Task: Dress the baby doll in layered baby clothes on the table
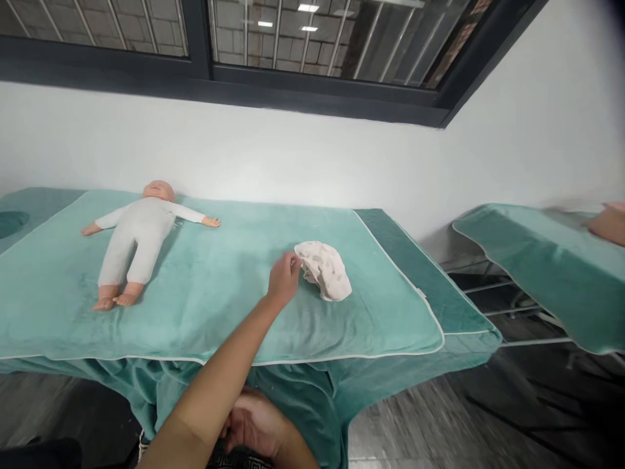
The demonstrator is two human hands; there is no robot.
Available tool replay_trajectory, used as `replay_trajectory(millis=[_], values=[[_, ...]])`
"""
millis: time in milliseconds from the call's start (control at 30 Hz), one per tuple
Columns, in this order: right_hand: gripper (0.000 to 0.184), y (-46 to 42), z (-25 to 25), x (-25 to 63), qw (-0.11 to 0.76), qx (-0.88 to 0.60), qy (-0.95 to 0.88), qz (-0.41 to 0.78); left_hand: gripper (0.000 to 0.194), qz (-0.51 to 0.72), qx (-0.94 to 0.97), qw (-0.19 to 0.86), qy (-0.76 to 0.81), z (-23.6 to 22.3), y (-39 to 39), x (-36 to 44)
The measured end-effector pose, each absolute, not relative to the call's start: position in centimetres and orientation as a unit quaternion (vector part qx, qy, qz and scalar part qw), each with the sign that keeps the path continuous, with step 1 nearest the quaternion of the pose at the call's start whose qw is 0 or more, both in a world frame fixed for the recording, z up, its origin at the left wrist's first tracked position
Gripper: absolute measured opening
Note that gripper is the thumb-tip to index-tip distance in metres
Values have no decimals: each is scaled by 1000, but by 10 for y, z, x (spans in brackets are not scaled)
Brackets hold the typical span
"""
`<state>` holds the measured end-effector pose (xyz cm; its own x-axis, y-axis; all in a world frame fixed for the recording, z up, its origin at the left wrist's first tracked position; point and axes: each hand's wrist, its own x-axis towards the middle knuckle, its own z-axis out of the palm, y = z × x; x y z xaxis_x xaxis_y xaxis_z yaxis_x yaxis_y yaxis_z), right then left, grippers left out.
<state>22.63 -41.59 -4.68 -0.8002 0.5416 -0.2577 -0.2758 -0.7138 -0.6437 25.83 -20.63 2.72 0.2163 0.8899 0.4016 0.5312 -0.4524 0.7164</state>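
The cloth (329,270) looks light and soft to me, a thin, crumpled white thing, gathered into folds, with a few small marks on it. I'd expect it to sag as soon as it leaves the bed (471,316), since nothing about it looks stiff. I see no reason to think it slippery or fragile; the likelier trouble is a loose fold dragging or flopping over. The best hold, I'd judge, is a pinch on a free edge, with a second pinch at the opposite edge if it has to be spread.

It lies on the green sheet (234,312), nearer the right end of the bed than the left, and well in from the near edge. The left hand (284,279) reaches over from the near edge to the side of the cloth facing the doll (141,228). Its grip is narrow: finger and thumb look pressed together on the cloth's left edge, just below the upper corner, while most of the cloth lies beyond the fingertips. The right hand (261,423) is low, by the near edge, palm turned up and partly hidden behind the left forearm; whether its fingers hold anything, I can't tell.
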Motion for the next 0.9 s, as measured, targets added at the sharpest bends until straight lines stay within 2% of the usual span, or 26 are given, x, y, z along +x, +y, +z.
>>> replay_trajectory(millis=[100, 200, 267, 333, 400, 500, 567, 667, 800, 900], values=[[29, -412, -47, 247, 344, -307, -247, 852, 25, 543, 671, 273, 424, 70, -202, 243], [31, -394, -23, 285, 439, -384, -311, 750, 25, 619, 639, 255, 380, 116, -198, 228], [27, -374, -1, 312, 495, -447, -394, 632, 26, 652, 635, 229, 346, 144, -196, 218], [26, -353, 17, 331, 545, -519, -468, 464, 27, 675, 635, 207, 314, 168, -194, 210], [41, -332, 30, 339, 566, -542, -534, 316, 26, 692, 635, 190, 285, 189, -193, 202], [62, -303, 38, 334, 550, -539, -623, 135, 26, 714, 633, 163, 252, 217, -194, 188], [66, -286, 39, 324, 524, -531, -663, 65, 28, 713, 641, 151, 239, 232, -198, 177], [51, -265, 37, 308, 463, -515, -720, 39, 35, 708, 649, 134, 245, 250, -205, 159], [30, -257, 37, 282, 326, -485, -811, 44, 42, 713, 631, 120, 280, 258, -204, 135], [25, -262, 43, 258, 303, -389, -866, 85, 43, 705, 627, 142, 300, 250, -190, 116]])
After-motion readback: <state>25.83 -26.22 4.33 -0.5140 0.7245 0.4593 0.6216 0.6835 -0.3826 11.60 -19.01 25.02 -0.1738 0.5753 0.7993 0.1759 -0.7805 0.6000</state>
